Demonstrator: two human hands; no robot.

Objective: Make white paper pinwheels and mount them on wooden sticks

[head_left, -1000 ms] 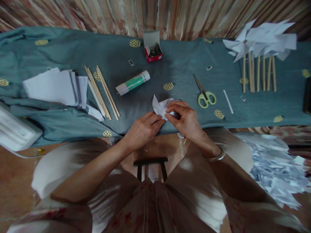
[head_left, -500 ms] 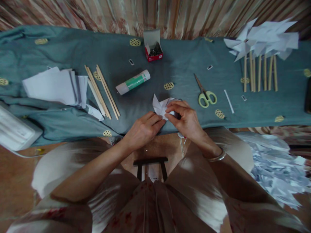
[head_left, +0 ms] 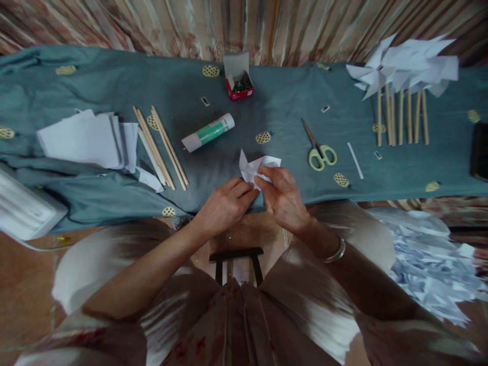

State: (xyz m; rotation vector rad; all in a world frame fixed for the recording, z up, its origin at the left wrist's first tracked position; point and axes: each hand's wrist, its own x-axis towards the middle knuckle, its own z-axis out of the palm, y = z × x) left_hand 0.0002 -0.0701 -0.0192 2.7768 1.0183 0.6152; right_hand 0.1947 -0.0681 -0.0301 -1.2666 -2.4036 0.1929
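Note:
A white paper pinwheel (head_left: 249, 166) with folded, pointed blades lies at the front edge of the cloth-covered table. My left hand (head_left: 229, 204) grips its lower left side, fingers pressed together on the paper. From the right, my right hand (head_left: 284, 195) pinches the paper near the pinwheel's middle with thumb and fingertips. Parts of the lower blades are hidden behind my fingers. Green-handled scissors (head_left: 321, 155) lie to the right of my right hand. Beyond my left hand rests a glue stick (head_left: 211, 132) with a green label.
Wooden sticks (head_left: 168, 145) and a stack of white paper (head_left: 82, 140) lie at left. A red box of small dark pins (head_left: 240, 91) stands at the back. Finished paper pinwheels on sticks (head_left: 404, 66) lie at right, near a paper strip (head_left: 355, 160). Paper scraps (head_left: 434, 269) heap below.
My right hand has turned and shifted slightly left and down over the pinwheel, uncovering its upper right blade. My left hand keeps its hold. The view has moved a little.

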